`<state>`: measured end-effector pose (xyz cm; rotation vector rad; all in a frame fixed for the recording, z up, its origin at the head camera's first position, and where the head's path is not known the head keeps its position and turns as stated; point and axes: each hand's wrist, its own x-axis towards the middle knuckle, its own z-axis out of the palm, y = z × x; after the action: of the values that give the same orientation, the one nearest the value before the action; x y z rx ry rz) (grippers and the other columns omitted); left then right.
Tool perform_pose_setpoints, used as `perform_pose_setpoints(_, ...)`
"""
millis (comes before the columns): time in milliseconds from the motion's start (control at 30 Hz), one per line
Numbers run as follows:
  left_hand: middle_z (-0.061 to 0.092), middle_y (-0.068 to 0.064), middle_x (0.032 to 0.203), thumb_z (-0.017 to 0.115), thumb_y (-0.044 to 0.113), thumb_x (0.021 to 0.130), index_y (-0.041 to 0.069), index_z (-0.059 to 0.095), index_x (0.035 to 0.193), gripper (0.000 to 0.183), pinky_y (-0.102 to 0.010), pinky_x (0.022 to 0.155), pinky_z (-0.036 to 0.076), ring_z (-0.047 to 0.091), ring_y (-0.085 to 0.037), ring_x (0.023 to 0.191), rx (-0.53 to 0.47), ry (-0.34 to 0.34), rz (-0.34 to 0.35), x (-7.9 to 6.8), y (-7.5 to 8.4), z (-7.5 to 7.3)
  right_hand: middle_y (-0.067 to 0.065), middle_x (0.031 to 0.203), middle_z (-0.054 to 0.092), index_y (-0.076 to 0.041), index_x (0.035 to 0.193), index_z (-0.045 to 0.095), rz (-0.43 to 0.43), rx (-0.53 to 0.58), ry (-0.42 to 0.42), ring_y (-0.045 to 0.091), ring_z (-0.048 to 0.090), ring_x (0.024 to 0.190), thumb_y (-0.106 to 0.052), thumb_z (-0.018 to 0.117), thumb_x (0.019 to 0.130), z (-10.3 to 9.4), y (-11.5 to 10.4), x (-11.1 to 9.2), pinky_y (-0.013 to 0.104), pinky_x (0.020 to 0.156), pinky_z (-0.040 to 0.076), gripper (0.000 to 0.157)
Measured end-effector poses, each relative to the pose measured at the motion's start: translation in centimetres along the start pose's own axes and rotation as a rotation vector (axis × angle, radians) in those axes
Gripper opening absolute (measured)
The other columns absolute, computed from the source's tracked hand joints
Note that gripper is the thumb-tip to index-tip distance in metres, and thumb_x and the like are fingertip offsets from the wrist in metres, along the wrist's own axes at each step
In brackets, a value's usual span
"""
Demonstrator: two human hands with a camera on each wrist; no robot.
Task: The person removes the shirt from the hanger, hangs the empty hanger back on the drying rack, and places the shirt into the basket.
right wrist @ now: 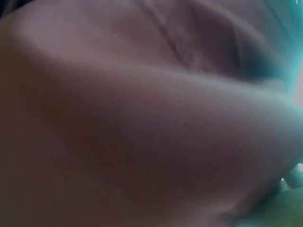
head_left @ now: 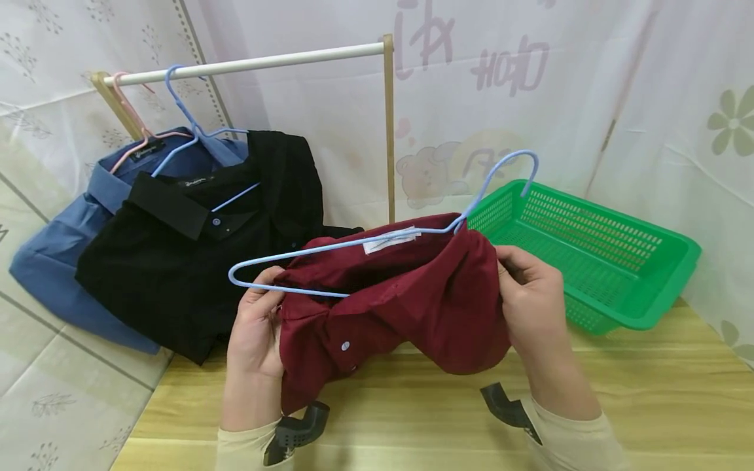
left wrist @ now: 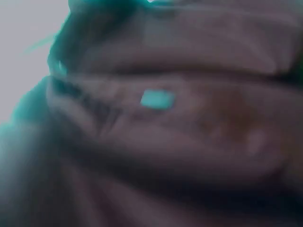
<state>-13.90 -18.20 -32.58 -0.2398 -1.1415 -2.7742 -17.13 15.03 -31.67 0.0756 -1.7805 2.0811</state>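
Note:
A dark red shirt (head_left: 412, 294) with a white neck label (head_left: 391, 241) is held up in front of me. My left hand (head_left: 253, 337) pinches its left side, thumb on top close under a light blue hanger (head_left: 318, 250). The right hand (head_left: 533, 297) grips the other shoulder between thumb and fingers. The hanger's left end sticks out of the collar past my left thumb, its hook tilts to the upper right, and its right end is hidden in the cloth. Blurred shirt cloth (left wrist: 213, 127) with a pale button (left wrist: 157, 99) fills the left wrist view; cloth (right wrist: 165, 123) also fills the right.
A rack with a white rail (head_left: 247, 64) stands behind at the left. From it hang a blue shirt (head_left: 65, 261) on a pink hanger (head_left: 131, 108) and a black shirt (head_left: 194, 275) on a blue hanger. A green basket (head_left: 677, 261) sits on the wooden table (head_left: 424, 425) at the right.

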Motion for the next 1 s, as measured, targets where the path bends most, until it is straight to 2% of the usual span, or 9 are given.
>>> perform_pose_setpoints(200, 0.075, -0.008, 0.119, 0.048, -0.008, 0.105, 0.005, 0.079, 0.106, 0.033, -0.027, 0.088, 0.06, 0.067, -0.024, 0.113, 0.434, 0.091, 0.203, -0.5, 0.6, 1.0, -0.008, 0.084, 0.077, -0.009, 0.095, 0.083, -0.057, -0.094, 0.086, 0.008, 0.07, 0.074, 0.002, 0.068, 0.099, -0.3, -0.3, 0.1, 0.015, 0.067, 0.057, 0.019)
perform_pose_setpoints(267, 0.078, -0.012, 0.116, 0.05, -0.01, 0.104, -0.001, 0.077, 0.107, 0.029, -0.031, 0.095, 0.062, 0.071, -0.027, 0.113, 0.485, 0.094, 0.289, -0.6, 1.0, 1.2, -0.01, 0.085, 0.077, -0.01, 0.096, 0.083, -0.067, -0.14, 0.098, 0.007, 0.07, 0.074, 0.0, 0.069, 0.099, -0.7, -0.3, 0.2, 0.014, 0.067, 0.057, 0.018)
perform_pose_setpoints(367, 0.078, -0.015, 0.109, 0.052, -0.006, 0.106, -0.008, 0.073, 0.11, 0.022, -0.039, 0.1, 0.062, 0.076, -0.029, 0.106, 0.47, 0.085, 0.429, -0.8, 1.4, 1.5, -0.013, 0.086, 0.077, -0.01, 0.099, 0.083, -0.077, -0.195, 0.097, 0.006, 0.071, 0.075, -0.002, 0.071, 0.099, -0.8, -0.2, 0.2, 0.013, 0.068, 0.057, 0.015)
perform_pose_setpoints(433, 0.078, -0.016, 0.107, 0.052, -0.003, 0.107, -0.013, 0.07, 0.113, 0.021, -0.038, 0.099, 0.063, 0.078, -0.029, 0.099, 0.46, 0.077, 0.535, -1.1, 1.6, 1.7, -0.016, 0.086, 0.077, -0.007, 0.101, 0.083, -0.093, -0.242, 0.078, 0.005, 0.071, 0.073, -0.005, 0.072, 0.1, -0.8, -0.1, 0.1, 0.013, 0.068, 0.057, 0.012)
perform_pose_setpoints(500, 0.079, -0.015, 0.106, 0.052, -0.001, 0.108, -0.015, 0.068, 0.115, 0.023, -0.033, 0.097, 0.063, 0.079, -0.026, 0.095, 0.525, 0.072, 0.638, -1.3, 1.7, 1.9, -0.02, 0.084, 0.076, -0.004, 0.104, 0.082, -0.12, -0.291, 0.052, 0.003, 0.07, 0.071, -0.006, 0.072, 0.1, -0.7, 0.0, 0.0, 0.013, 0.067, 0.057, 0.011)
perform_pose_setpoints(633, 0.079, -0.013, 0.106, 0.056, -0.005, 0.104, -0.014, 0.071, 0.113, 0.02, -0.021, 0.095, 0.058, 0.075, -0.018, 0.094, 0.856, 0.011, 0.845, -1.4, 1.3, 2.3, -0.027, 0.083, 0.072, 0.0, 0.105, 0.082, -0.199, -0.373, 0.012, 0.0, 0.067, 0.07, -0.006, 0.072, 0.1, -0.5, 0.2, -0.3, 0.011, 0.066, 0.054, 0.012)
perform_pose_setpoints(767, 0.079, -0.016, 0.106, 0.066, 0.0, 0.097, -0.004, 0.077, 0.11, 0.017, -0.02, 0.1, 0.053, 0.07, -0.025, 0.097, 1.223, -0.032, 1.024, -0.8, -0.1, 2.3, -0.027, 0.084, 0.072, -0.001, 0.103, 0.082, -0.237, -0.392, -0.02, -0.001, 0.066, 0.072, -0.004, 0.072, 0.1, -0.3, 0.3, -0.4, 0.01, 0.066, 0.052, 0.011)
perform_pose_setpoints(867, 0.078, -0.017, 0.104, 0.071, 0.01, 0.097, 0.001, 0.078, 0.109, 0.018, -0.039, 0.111, 0.05, 0.07, -0.034, 0.101, 1.419, -0.006, 1.094, -0.4, -1.2, 2.1, -0.026, 0.085, 0.071, -0.001, 0.105, 0.081, -0.236, -0.4, -0.062, 0.0, 0.065, 0.073, -0.004, 0.071, 0.1, -0.2, 0.4, -0.4, 0.01, 0.066, 0.052, 0.011)
perform_pose_setpoints(1000, 0.078, -0.014, 0.096, 0.073, 0.023, 0.1, 0.003, 0.078, 0.107, 0.021, -0.06, 0.104, 0.047, 0.069, -0.035, 0.095, 1.607, 0.004, 1.103, -0.1, -2.4, 2.0, -0.03, 0.089, 0.069, -0.004, 0.107, 0.081, -0.241, -0.45, -0.105, -0.003, 0.064, 0.077, -0.005, 0.072, 0.1, -0.2, 0.6, -0.7, 0.01, 0.068, 0.051, 0.012)
